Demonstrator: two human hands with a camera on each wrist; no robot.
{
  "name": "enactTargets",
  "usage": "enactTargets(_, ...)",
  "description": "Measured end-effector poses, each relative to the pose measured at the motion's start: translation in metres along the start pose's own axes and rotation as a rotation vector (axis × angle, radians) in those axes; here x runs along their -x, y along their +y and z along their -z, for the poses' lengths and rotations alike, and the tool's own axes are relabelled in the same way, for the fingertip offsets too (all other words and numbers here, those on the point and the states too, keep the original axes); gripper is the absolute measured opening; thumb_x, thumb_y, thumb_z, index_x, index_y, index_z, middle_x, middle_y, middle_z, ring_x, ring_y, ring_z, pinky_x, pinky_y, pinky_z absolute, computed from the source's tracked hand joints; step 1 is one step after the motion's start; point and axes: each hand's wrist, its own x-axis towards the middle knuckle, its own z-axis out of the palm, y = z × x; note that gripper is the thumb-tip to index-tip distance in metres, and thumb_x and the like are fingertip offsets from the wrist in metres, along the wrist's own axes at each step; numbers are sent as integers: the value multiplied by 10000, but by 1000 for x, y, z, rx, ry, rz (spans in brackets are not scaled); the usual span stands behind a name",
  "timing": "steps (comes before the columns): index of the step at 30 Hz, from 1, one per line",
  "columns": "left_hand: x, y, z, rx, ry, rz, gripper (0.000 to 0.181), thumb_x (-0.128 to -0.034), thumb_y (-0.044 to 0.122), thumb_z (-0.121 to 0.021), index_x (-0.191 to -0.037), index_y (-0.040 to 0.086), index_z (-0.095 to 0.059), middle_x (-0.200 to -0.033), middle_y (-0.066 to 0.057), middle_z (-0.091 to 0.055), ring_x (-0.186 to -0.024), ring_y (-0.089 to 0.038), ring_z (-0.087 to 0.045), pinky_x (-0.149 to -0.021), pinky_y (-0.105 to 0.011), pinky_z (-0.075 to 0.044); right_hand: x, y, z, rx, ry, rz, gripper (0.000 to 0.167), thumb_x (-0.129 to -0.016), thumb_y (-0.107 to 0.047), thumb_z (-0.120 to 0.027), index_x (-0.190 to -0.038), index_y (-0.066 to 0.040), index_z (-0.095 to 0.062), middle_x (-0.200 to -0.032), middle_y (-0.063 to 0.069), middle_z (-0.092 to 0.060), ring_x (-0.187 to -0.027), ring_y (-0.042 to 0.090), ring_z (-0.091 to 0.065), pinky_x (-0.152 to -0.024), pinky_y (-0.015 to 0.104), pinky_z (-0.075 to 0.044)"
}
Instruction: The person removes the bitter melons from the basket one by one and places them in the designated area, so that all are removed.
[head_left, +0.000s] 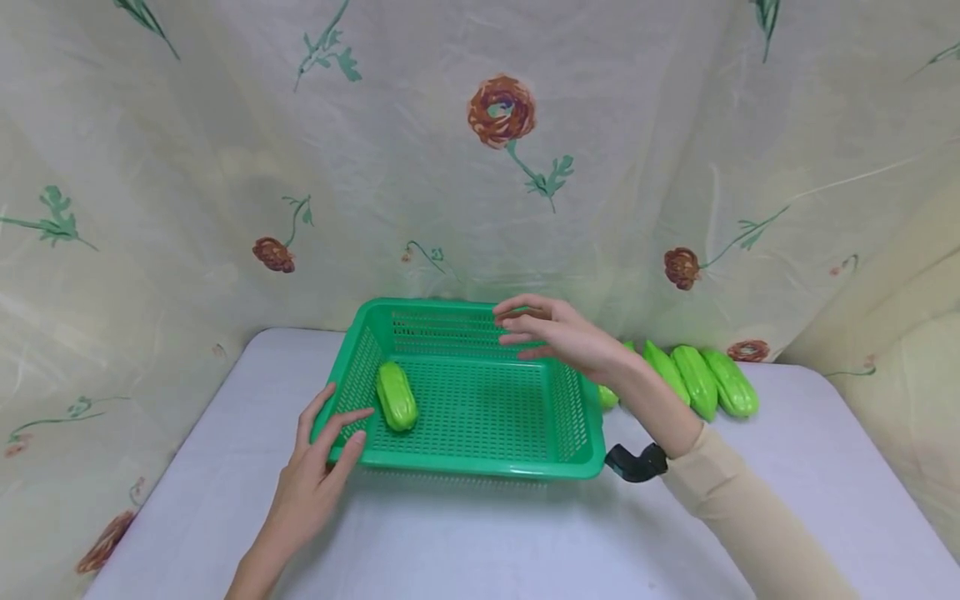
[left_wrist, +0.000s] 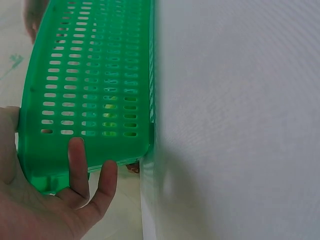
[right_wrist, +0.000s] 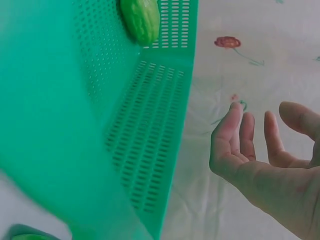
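A green plastic basket [head_left: 480, 461] with slotted walls stands on the table. Inside it, towards the left, lies a bright green ribbed gourd [head_left: 397, 397]. My left hand [head_left: 315, 467] is at the basket's front left corner, its loosely extended fingers spread around the rim; in the left wrist view the fingertips touch the outer wall. Above the basket's back right part hovers my right hand [head_left: 555, 333], holding nothing, with fingers loosely bent and apart. More such gourds [head_left: 696, 382] lie side by side on the table right of the basket, partly hidden behind the right forearm.
The table [head_left: 480, 542] has a pale cover. A flower-printed curtain [head_left: 420, 167] hangs behind it and along the sides. A black strap piece [head_left: 636, 463] sticks out from the right wrist near the basket's front right corner.
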Motion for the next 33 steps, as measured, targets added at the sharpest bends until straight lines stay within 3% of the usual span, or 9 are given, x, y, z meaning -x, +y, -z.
enactTargets(17, -1, 0, 1, 14, -5, -4, 317, -1156, 352, -512, -1440, 324, -650, -1802, -20, -177, -660, -28, -499, -638, -236, -466, -39, -23, -24, -52, -42, 14, 383, -1140, -252, -540, -1503, -131, -563, -1585, 119, -563, -1468, 370, -575, -1205, 575, -474)
enactTargets(21, -1, -1, 0, 14, -12, -1, 318, -1155, 359, -515, -1443, 328, -647, -1803, -19, -172, -652, -28, -495, -628, -236, -466, -53, -17, -30, -85, -60, 25, 423, -1147, -227, -515, -1546, -88, -519, -1642, 184, -496, -1485, 400, -551, -1225, 593, -447)
enactTargets(26, -1, -1, 1, 15, -11, 4, 321, -1152, 360, -519, -1441, 316, -652, -1803, -9, -176, -626, -34, -479, -603, -242, -457, -72, -5, -38, -157, -57, -23, 482, -1140, -187, -524, -1593, -38, -459, -1683, 220, -436, -1510, 434, -510, -1248, 603, -414)
enactTargets(33, -1, 1, 2, 9, -9, 10, 326, -1153, 363, -517, -1444, 310, -652, -1802, -7, -177, -656, -35, -503, -632, -239, -467, -92, 10, -55, -158, -65, -92, 515, -1107, -148, -603, -1597, -65, -471, -1608, 247, -515, -1498, 440, -517, -1226, 598, -443)
